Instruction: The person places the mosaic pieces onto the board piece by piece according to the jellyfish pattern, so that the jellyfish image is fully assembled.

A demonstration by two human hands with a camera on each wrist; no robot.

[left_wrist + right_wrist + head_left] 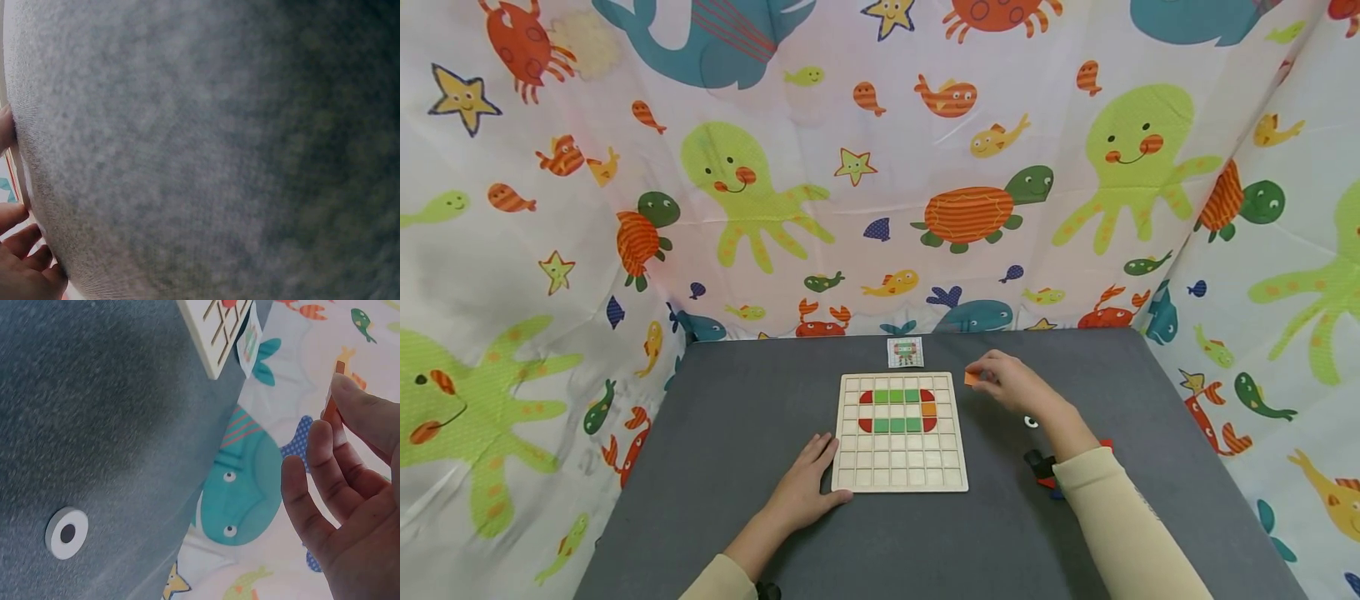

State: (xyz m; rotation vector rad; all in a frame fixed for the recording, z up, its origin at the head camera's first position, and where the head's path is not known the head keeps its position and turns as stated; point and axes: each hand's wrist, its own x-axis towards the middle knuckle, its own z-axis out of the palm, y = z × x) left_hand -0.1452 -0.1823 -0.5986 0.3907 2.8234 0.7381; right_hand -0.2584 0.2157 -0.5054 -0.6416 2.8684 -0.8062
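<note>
My right hand [1011,383] pinches an orange tile [971,378] between thumb and fingers, just above the table right of the wooden grid board [901,460]. In the right wrist view the same tile [334,394] is seen nearly edge-on. My left hand [805,487] rests at the board's lower left edge, fingers extended along its side and thumb at the corner. On the board, red rounded tiles [866,397] form the corners of a figure with green tiles [892,396] between them. One orange tile [928,409] sits on its right side. Cloth blocks most of the left wrist view.
A small printed card [905,352] lies behind the board. Right of the board is a white disc [1031,422] with a black centre. Black, red and blue pieces [1040,467] lie partly hidden by my right forearm. A sea-animal curtain [865,275] surrounds the grey table [737,417].
</note>
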